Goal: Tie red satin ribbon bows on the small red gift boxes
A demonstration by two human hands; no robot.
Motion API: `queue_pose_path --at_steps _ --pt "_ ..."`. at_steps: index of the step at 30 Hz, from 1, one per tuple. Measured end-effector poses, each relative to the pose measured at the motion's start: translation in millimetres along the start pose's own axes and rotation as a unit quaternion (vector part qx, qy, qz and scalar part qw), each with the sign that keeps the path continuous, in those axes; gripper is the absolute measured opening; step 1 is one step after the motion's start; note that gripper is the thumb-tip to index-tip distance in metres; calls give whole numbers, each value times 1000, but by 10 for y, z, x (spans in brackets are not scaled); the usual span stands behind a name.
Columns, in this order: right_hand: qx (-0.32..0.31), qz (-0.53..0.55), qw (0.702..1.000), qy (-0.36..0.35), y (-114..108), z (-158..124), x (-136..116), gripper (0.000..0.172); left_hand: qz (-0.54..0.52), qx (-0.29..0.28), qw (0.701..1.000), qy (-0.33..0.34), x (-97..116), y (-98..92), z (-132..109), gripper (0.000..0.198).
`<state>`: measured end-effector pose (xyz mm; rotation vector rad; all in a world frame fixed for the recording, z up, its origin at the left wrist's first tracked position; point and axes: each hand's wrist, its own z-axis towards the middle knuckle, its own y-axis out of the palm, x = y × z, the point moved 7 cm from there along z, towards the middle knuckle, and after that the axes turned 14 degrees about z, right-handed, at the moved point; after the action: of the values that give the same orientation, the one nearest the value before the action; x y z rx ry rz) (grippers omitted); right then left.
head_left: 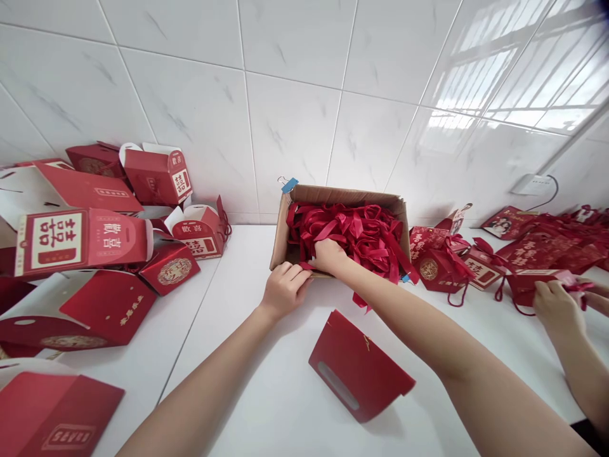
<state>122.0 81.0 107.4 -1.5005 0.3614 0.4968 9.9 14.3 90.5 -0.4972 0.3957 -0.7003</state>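
Observation:
A cardboard box [335, 193] filled with a tangle of red ribbons [352, 231] stands against the wall. My left hand [286, 289] has its fingers curled over the front left rim of the box. Inside the box, my right hand [329, 255] is closed at the near edge of the ribbon heap, its fingertips partly hidden. A short stretch of red ribbon shows between the two hands. On the table below my right forearm lies a red folded paper gift box [359, 368].
Several red gift boxes [85, 238] are piled on the left. Finished-looking boxes with ribbon bows [445, 266] stand right of the cardboard box. At far right, another person's hands [561, 308] hold a red box with ribbon. Blue clips [288, 185] grip the cardboard rim.

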Motion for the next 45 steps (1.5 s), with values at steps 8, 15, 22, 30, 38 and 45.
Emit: queue_pose_path --at_steps 8,15,22,30,38,45 --pt "8 -24 999 23 -630 35 47 10 -7 -4 1000 -10 -26 15 20 15" --pt "-18 83 994 73 -985 -129 218 22 -10 -1 1000 -13 -28 3 26 15" --pt "-1 179 981 76 -1186 -255 310 16 -7 -5 1000 -6 -14 15 26 16" --pt "123 176 976 35 -1555 -335 354 15 -1 -32 999 16 15 37 62 18" --pt "157 186 969 50 -1665 -349 351 12 -21 -77 997 19 4 55 105 21" --pt "220 265 938 -45 -1583 -199 453 18 -51 -140 989 -24 -26 -6 318 37"
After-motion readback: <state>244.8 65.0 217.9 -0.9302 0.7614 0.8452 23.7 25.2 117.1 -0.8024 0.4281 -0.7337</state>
